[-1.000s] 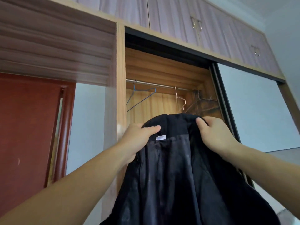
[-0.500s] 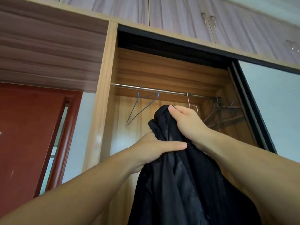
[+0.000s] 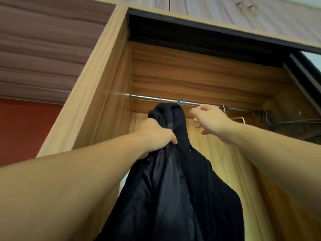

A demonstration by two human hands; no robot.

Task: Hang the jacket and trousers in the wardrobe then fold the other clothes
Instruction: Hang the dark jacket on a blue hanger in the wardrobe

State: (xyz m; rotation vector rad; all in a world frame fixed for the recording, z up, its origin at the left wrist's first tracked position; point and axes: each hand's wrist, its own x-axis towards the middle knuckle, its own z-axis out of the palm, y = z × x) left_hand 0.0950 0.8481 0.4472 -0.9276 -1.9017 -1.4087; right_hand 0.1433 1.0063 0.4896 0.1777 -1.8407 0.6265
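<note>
A person is lifting a black jacket (image 3: 175, 180) toward the rail (image 3: 199, 103) inside an open wardrobe (image 3: 111, 87), the collar bunched just below the bar. The left hand (image 3: 156, 134) is gripping the gathered fabric under the collar, fingers curled tight round it. The right hand (image 3: 208, 119) is reaching up on the right, fingers spread and loose, holding nothing, its tips just beneath the rail. A blue hook (image 3: 181, 101) is sitting on the bar right above the collar; the rest of that hanger is hidden behind the jacket. A pale hanger (image 3: 234, 117) is hanging further right, with dark hangers (image 3: 271, 117) crowded at the far right end.

The step appears to be fetching a hanger. Doing it well likely means the free hand lifting one hook cleanly off the bar without snagging its neighbours, while the left is keeping the jacket's weight high and the collar open enough for each shoulder to slide on.
</note>
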